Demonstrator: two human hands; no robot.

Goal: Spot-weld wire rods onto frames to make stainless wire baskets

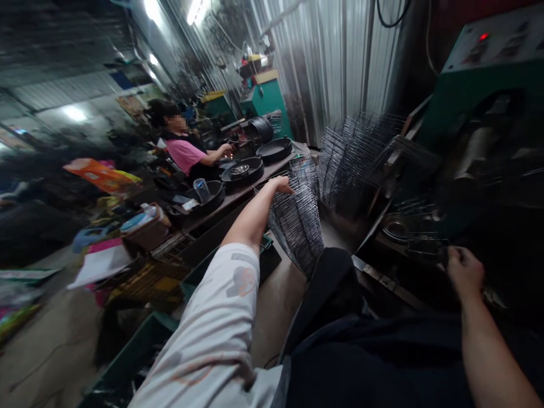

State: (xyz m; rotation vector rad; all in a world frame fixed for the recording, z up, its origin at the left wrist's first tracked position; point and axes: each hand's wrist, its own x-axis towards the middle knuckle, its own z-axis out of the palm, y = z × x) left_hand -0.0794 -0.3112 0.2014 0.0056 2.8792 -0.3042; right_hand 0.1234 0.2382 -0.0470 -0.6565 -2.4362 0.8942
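Observation:
My left arm reaches forward, and my left hand (280, 184) curls its fingers over the top edge of a wire rack at the near end of a tall stack of wire racks (297, 221). The stack stands beside my dark-clad knee. On the right, my right hand (466, 272) is closed at the front of a green machine (450, 113). Its fingers are slightly blurred, and what they hold is hidden in the dark. Just beyond them lies a small wire piece (427, 243), and round metal rings (396, 226) rest further back on the machine.
More wire racks (352, 153) stand behind the stack. A co-worker in a pink top (187, 153) works with sparks at a bench holding black round pans (274, 150). Green crates (136, 345) and a cardboard box (147, 226) are at left. A red lamp (483, 36) glows on the machine.

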